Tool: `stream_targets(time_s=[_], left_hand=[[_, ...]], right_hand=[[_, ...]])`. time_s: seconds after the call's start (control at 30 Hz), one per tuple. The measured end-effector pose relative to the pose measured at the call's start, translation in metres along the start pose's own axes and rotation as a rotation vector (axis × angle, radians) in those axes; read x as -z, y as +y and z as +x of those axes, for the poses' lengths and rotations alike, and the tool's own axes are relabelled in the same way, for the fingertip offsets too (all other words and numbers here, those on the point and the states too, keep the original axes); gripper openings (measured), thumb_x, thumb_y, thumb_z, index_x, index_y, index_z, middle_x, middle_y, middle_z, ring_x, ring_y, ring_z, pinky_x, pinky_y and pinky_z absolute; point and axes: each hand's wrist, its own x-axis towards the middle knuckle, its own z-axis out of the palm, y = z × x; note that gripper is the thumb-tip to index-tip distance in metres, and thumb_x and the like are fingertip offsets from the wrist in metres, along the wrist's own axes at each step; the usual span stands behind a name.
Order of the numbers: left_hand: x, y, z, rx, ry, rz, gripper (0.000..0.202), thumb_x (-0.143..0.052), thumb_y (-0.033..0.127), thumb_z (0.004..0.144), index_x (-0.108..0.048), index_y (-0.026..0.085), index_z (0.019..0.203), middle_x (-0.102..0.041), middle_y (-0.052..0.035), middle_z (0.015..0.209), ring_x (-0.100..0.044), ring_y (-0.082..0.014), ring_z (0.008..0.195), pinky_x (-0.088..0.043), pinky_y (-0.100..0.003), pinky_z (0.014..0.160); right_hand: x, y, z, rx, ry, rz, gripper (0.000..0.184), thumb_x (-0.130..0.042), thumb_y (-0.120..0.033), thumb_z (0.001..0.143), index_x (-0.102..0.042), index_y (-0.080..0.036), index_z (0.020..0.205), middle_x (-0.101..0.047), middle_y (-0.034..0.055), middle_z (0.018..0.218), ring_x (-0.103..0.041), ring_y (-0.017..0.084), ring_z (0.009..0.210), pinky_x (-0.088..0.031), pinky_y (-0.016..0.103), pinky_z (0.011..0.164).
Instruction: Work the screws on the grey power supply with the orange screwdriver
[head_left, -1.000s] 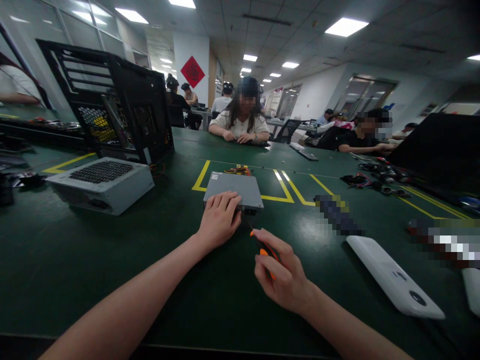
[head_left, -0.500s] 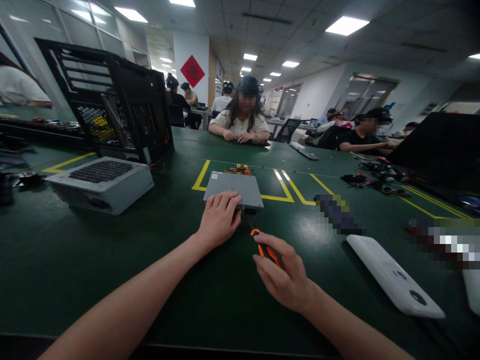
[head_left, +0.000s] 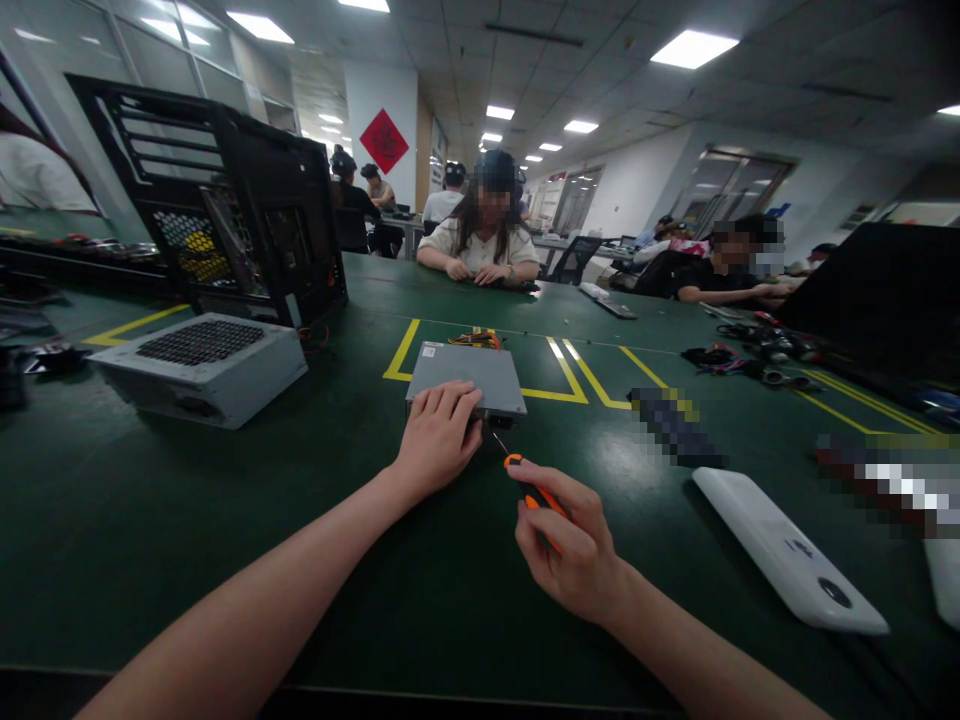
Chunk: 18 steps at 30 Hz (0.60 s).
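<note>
A grey metal computer power supply lies flat in the middle of the green table, its bundle of coloured wires at the far side. My left hand rests over its near left corner, fingers on top and thumb down at the front face, gripping it. In my right hand is an orange and black screwdriver, held between thumb and fingers. Its thin shaft points up and left at the near face of the power supply, by the socket. Whether the tip touches the metal I cannot tell.
A larger grey power supply sits to the left, before an open black computer case. On the right lie a white oblong device and a blurred-out dark object. Across the table a person sits working.
My right hand's fingers have shifted and curled around the screwdriver handle, which has turned a little. More of the shaft shows now. My left hand and the power supply stay in place.
</note>
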Motion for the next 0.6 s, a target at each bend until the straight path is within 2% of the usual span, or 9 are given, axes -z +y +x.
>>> stream_targets(time_s=[0.13,0.27,0.37,0.5,0.6], left_hand=[[-0.0002,-0.0004,-0.0001,-0.001,-0.005,0.008,0.031,-0.045,0.026,0.082,-0.047,0.02,0.113,-0.05,-0.0075,0.119,-0.042,-0.0228,0.112,-0.031,-0.039,0.092],[0.0006,-0.0008,0.0001,-0.006,-0.011,0.015,0.031,-0.045,0.026,0.082,-0.047,0.019,0.113,-0.05,-0.0074,0.12,-0.042,-0.0228,0.111,-0.031,-0.039,0.092],[0.0015,-0.0005,0.0004,-0.003,-0.004,0.01,0.031,-0.045,0.026,0.082,-0.047,0.019,0.112,-0.05,-0.0076,0.119,-0.042,-0.0228,0.111,-0.031,-0.039,0.092],[0.0014,0.0002,0.0005,-0.006,0.004,0.006,0.03,-0.045,0.025,0.082,-0.048,0.019,0.112,-0.051,-0.0076,0.118,-0.043,-0.0228,0.111,-0.031,-0.038,0.092],[0.0004,0.0002,0.0004,-0.007,0.006,0.01,0.03,-0.045,0.026,0.082,-0.048,0.019,0.112,-0.051,-0.0076,0.118,-0.043,-0.0229,0.111,-0.031,-0.039,0.092]], right_hand=[[0.0005,0.0018,0.0008,0.027,0.049,-0.083,0.024,-0.058,-0.005,0.07,-0.049,-0.017,0.089,-0.045,0.0113,0.112,-0.051,0.02,0.102,-0.055,0.033,0.074],[0.0001,0.0033,-0.003,0.024,-0.035,-0.043,0.024,-0.054,-0.003,0.072,-0.051,-0.017,0.091,-0.044,0.0119,0.117,-0.05,0.021,0.106,-0.054,0.033,0.077],[-0.0004,0.003,-0.0033,0.0,-0.036,-0.018,0.023,-0.054,-0.003,0.07,-0.051,-0.016,0.089,-0.042,0.0135,0.119,-0.049,0.023,0.108,-0.053,0.037,0.08],[0.0011,0.0021,0.0022,0.093,-0.025,-0.073,0.025,-0.057,-0.003,0.068,-0.053,-0.016,0.09,-0.044,0.0118,0.111,-0.05,0.022,0.103,-0.053,0.035,0.078],[0.0025,0.0013,0.0057,0.108,-0.04,-0.068,0.022,-0.053,-0.002,0.071,-0.052,-0.014,0.09,-0.043,0.0139,0.112,-0.049,0.022,0.105,-0.053,0.033,0.079]])
